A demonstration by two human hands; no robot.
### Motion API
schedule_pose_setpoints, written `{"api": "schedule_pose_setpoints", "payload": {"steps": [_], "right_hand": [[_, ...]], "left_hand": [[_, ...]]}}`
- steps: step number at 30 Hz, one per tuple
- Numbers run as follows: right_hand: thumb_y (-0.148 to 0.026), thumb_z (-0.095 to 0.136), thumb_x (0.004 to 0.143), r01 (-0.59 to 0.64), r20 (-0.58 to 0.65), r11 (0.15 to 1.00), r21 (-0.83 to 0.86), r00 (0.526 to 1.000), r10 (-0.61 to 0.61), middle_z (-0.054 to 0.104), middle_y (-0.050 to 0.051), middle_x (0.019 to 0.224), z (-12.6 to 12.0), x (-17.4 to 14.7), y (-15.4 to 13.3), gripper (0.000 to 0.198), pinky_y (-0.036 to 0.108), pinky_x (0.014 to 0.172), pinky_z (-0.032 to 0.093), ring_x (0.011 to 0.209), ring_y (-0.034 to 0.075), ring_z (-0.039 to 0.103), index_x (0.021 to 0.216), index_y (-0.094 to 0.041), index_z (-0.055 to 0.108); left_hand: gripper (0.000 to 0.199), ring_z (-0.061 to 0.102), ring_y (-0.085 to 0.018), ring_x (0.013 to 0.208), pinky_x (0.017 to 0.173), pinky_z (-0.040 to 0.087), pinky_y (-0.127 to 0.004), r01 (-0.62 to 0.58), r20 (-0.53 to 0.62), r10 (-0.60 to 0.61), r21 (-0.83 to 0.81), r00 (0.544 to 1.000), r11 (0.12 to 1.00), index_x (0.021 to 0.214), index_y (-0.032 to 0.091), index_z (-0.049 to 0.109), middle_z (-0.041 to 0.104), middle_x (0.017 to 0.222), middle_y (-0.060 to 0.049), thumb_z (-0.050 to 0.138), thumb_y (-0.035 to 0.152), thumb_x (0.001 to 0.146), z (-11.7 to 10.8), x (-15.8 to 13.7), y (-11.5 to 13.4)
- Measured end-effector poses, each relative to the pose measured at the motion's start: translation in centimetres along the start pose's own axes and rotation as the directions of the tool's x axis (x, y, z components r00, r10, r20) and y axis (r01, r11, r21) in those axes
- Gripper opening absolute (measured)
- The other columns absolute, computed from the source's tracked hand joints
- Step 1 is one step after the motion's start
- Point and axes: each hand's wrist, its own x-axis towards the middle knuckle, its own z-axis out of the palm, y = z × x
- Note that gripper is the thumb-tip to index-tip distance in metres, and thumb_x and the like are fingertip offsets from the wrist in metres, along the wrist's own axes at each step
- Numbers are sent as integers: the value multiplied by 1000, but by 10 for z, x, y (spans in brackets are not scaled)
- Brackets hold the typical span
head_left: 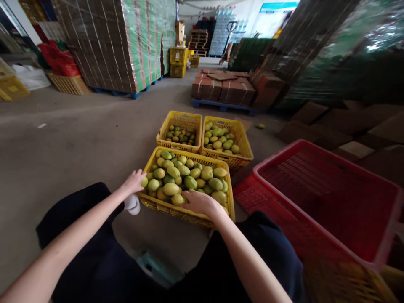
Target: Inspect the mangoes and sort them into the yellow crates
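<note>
A yellow crate full of green and yellow lemons stands on the floor between my knees. At its left rim, my left hand has its fingers closed round a greenish lemon. My right hand reaches over the front right of the crate, fingers apart among the fruit. Its fingertips touch the right end of a yellow lemon; the palm side is hidden, and I see no fruit lifted in it.
Behind stand two more yellow crates, a left one with smaller, darker fruit and a right one with lemons. A red crate is close on my right. Farther off are cartons on a blue pallet and a wrapped stack.
</note>
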Motion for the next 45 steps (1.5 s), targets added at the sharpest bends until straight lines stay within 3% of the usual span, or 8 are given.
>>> {"api": "schedule_pose_setpoints", "payload": {"steps": [3, 6, 9, 14, 23, 30, 37, 45], "right_hand": [[-29, 69, 81, 97, -122, 980, 171, 990, -77, 74, 14, 107, 1, 5, -4, 25, 51, 98, 49, 106, 35, 68, 103, -18, 71], [-39, 57, 91, 171, -255, 898, 405, 965, -69, 72, 9, 115, 12, 12, -11, 31, 42, 95, 53, 103, 25, 68, 116, -22, 64], [-54, 57, 89, 178, -212, 538, 824, 977, 1, 67, 10, 126, 26, 15, -15, 47, 40, 89, 57, 106, 24, 68, 126, -24, 56], [-62, 37, 93, 105, -106, 16, 994, 985, 135, 62, 9, 137, 32, 10, -16, 54, 45, 95, 54, 120, 27, 63, 131, -27, 53], [-57, 41, 85, 187, 52, -379, 906, 841, 538, 75, 8, 91, 30, -20, 26, 38, 46, 85, 58, 107, 31, 68, 92, -27, 63], [-37, 41, 87, 538, 72, -538, 649, 661, 747, 73, 4, 75, -15, -67, 63, 30, 33, 63, 60, 69, 20, 71, 94, -21, 65], [-30, 41, 87, 551, 169, -591, 589, 631, 757, 73, 5, 73, -20, -82, 73, 28, 33, 54, 61, 63, 21, 71, 97, -20, 65], [-36, 42, 90, 456, 204, -628, 630, 683, 701, 73, 7, 75, -26, -73, 48, 31, 30, 54, 60, 64, 20, 69, 101, -18, 66]], "left_hand": [[43, 62, -37, 110, 97, 49, -44, 101, -105, -152, -378, 983, 920, 92, 20, 67, 65, 107, -11, 87, 19, 54, -31, -10, -1], [35, 68, -30, 100, 84, 55, -33, 150, 43, -227, -863, 973, 483, 80, 20, 69, 69, 86, -6, 89, 15, 53, -56, -22, 23], [36, 71, -25, 93, 79, 57, -32, 210, 209, -74, -978, 975, 4, 97, 17, 72, 74, 96, -10, 86, 14, 64, -69, -31, 71], [35, 70, -25, 101, 93, 56, -42, 323, 310, 98, -930, 946, -173, 110, 17, 68, 72, 115, -15, 80, 23, 78, -69, -38, 145], [47, 71, -30, 103, 100, 52, -43, 4, 195, 431, -915, 881, 404, 112, 27, 74, 74, 107, -5, 85, 26, 66, -43, -35, 127], [44, 56, -37, 124, 107, 43, -52, -241, -153, 200, -340, 968, 909, 127, 24, 64, 62, 132, -13, 59, 36, 85, 13, 52, 99], [49, 55, -38, 122, 102, 46, -48, -284, -318, 250, -67, 915, 956, 125, 16, 63, 64, 127, -18, 71, 38, 82, 65, 100, 104], [33, 61, -27, 111, 101, 48, -41, -248, -519, 44, -330, 854, 911, 111, 20, 60, 67, 113, -11, 65, 43, 87, 58, 91, 85]]}}
